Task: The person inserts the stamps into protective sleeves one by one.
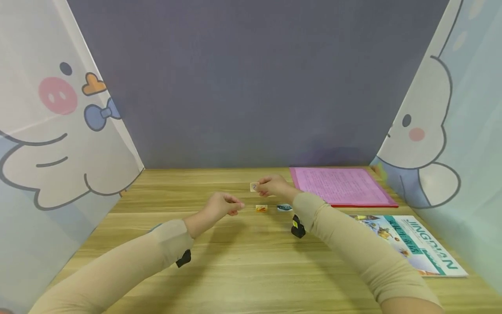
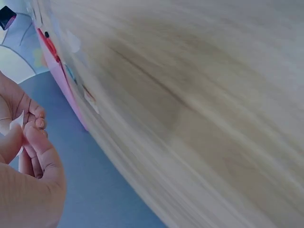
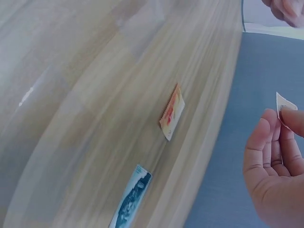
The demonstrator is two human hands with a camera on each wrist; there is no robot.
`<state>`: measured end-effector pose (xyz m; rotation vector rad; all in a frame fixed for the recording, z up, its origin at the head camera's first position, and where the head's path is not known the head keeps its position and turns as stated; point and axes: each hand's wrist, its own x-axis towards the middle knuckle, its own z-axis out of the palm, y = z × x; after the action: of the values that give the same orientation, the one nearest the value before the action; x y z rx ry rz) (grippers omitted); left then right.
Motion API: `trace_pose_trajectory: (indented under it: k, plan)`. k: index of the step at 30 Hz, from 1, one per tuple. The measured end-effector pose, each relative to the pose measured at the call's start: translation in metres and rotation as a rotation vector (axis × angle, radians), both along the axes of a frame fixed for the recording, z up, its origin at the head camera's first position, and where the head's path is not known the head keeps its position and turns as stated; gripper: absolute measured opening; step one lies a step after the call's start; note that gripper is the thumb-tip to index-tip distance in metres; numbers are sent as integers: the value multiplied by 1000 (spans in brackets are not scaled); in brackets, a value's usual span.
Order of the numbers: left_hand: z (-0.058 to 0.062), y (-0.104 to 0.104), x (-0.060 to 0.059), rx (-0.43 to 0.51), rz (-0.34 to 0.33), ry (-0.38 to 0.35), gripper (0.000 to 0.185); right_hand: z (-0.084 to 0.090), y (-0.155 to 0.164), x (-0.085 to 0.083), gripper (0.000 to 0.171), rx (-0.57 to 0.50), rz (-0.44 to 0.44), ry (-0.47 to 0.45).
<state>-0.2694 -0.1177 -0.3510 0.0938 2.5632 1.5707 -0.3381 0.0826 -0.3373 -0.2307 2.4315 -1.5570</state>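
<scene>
My right hand (image 1: 273,186) pinches a small pale stamp (image 1: 254,187) with a dark print between thumb and fingertips, raised above the far part of the table. In the right wrist view the stamp (image 3: 285,105) stands nearly upright in the pinch. My left hand (image 1: 222,206) hovers lower and to the left, thumb and index tips together. No object shows clearly at its tips; a white scrap (image 2: 18,120) behind its thumb in the left wrist view may be the other hand's stamp. On the table lie an orange stamp (image 3: 173,112) and a dark teal stamp (image 3: 130,198).
A pink folder with a printed sheet (image 1: 337,186) lies at the back right. In front of it is a colourful book (image 1: 415,246). Faint clear plastic pieces (image 3: 140,26) lie on the wooden table (image 1: 251,270). Printed cloth (image 1: 39,144) hangs at both sides.
</scene>
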Motion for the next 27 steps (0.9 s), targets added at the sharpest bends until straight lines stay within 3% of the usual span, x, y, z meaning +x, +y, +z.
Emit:
trace_pose_trajectory:
  k: [6,12,27]
  plan:
    - [9,12,-5,63,42,33,16,10,9,2,34,30,-28,26]
    - [20,22,-8,98,29,53,15,21,19,5,30,-53,-36,19]
    - [50,46,-19,226,17,123,15,61,37,18,27,-79,-28,82]
